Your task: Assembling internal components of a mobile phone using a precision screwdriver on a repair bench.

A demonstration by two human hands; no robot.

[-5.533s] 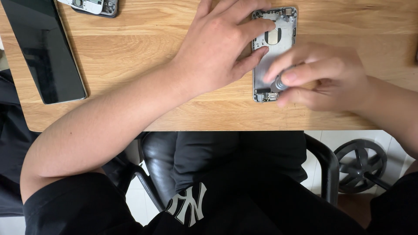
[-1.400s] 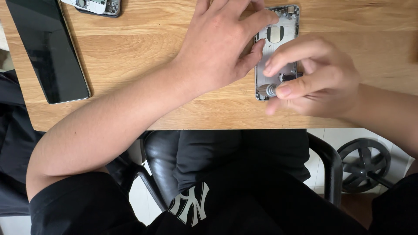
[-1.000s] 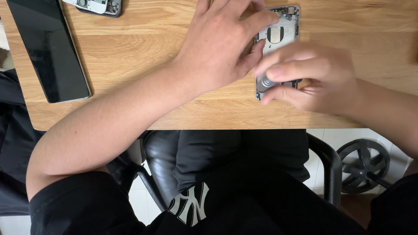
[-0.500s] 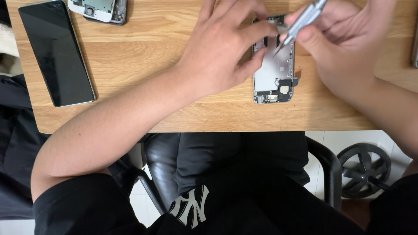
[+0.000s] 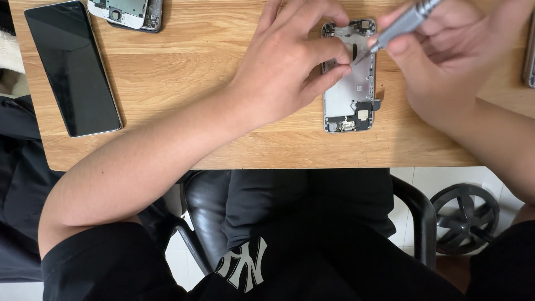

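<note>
Wooden table across the upper part of the view, front edge toward the person seated on a black chair. Opened phone housing as landmark: silver, lying flat with its insides up, long axis running away from the table's front edge, near that edge and right of the table's middle. Far left of the housing, a dark glass screen panel flat on the wood, slightly angled. Left of the housing and further back, at the table's far edge, a second stripped phone body, partly cut off by the frame. Right of the housing, at the frame's border, a sliver of another grey device. Left hand resting over the housing's left side, thumb and forefinger pinched close together at its left rim. Right hand just right of and above the housing, closed around a slim grey screwdriver, tip slanting down to the housing's upper middle, close beside the left fingertips. Hands apart, almost meeting over the housing.
</note>
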